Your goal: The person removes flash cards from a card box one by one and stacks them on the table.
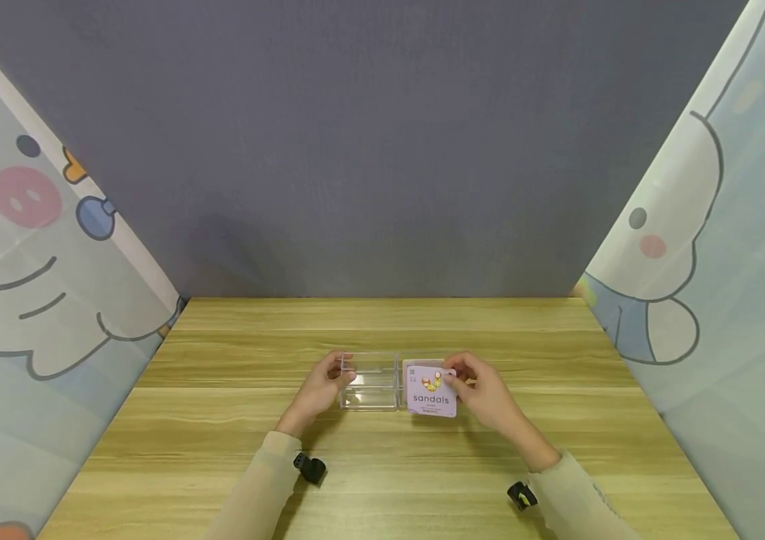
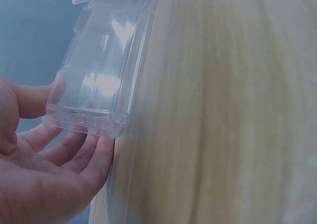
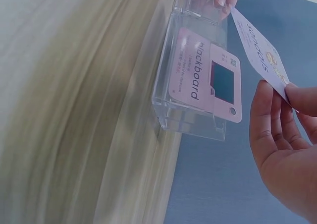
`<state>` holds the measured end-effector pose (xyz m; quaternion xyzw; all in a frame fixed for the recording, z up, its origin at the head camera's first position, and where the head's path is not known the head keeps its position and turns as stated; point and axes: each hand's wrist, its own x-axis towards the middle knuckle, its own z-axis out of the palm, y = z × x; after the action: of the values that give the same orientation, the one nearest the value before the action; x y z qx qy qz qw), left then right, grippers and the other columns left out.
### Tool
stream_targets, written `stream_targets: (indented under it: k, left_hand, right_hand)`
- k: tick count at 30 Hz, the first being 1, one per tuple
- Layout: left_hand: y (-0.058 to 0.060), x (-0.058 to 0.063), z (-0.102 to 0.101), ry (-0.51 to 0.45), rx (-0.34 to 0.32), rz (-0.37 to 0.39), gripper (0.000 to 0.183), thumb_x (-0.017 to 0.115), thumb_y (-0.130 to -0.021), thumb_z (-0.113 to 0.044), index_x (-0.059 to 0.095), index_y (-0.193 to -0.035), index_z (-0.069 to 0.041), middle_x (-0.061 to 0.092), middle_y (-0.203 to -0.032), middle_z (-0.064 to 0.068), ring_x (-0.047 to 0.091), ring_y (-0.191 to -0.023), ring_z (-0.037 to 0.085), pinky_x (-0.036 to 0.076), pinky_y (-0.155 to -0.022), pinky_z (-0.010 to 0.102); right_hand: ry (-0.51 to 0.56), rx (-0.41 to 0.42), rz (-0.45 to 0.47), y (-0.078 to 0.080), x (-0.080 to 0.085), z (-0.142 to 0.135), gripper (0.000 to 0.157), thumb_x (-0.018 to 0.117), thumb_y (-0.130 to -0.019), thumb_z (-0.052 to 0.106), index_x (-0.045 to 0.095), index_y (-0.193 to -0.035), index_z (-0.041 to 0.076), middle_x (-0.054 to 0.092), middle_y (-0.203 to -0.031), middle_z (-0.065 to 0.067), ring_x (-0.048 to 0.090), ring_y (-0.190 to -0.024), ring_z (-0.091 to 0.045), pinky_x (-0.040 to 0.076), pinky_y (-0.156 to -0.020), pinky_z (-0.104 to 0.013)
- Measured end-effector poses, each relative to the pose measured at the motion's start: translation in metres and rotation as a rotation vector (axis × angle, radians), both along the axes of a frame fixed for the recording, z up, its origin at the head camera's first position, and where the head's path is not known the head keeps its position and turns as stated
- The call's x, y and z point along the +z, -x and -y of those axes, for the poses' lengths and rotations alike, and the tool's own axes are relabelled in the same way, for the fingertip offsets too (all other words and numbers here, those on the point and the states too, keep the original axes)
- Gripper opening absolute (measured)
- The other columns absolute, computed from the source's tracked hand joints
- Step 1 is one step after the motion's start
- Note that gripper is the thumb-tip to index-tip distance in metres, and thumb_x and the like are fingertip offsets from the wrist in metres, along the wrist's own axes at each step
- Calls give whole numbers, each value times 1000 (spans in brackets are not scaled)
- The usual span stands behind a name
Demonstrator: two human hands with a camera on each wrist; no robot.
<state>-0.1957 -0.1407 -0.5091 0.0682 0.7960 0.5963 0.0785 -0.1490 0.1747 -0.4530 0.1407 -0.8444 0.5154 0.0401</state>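
Observation:
A clear plastic card box [image 1: 369,400] with two side-by-side compartments stands on the wooden table. My left hand [image 1: 318,386] grips its left end, thumb over the upper edge and fingers underneath or behind, as the left wrist view shows. My right hand [image 1: 485,391] pinches a "sandals" flashcard [image 1: 431,401] by its right edge, in front of the right compartment. In the right wrist view a pink "blackboard" card [image 3: 190,78] leans in that compartment, and the sandals card [image 3: 257,50] is apart from it. The left compartment [image 2: 99,50] holds no card.
The wooden table [image 1: 396,480] runs back to a dark grey panel [image 1: 382,150]. Curtains with cartoon figures [image 1: 659,247] hang at both sides. Black camera mounts [image 1: 311,469] sit at both wrists.

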Motion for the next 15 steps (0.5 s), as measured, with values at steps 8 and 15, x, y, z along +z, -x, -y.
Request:
stream_targets:
  k: [8,15]
  left_hand:
    - [0,-1,1,11,-13,-10,43,64,-101,-12,53,-142,-3,63,-125,16,58,-116,33,50,-94,48]
    - [0,-1,0,1,1,-2,43,65,-101,-11,54,-141,-4,63,-126,17,58,-116,33,50,-95,48]
  right_hand:
    - [-5,19,5,-2,-3,-2,16,68,-94,-5,66,-108,3,64,-92,-11,61,-75,-18,58,-58,-36]
    - [-15,24,27,-4,-5,-3,17,68,-93,-6,66,-107,3,63,-90,-7,60,-74,-17,58,-58,-41]
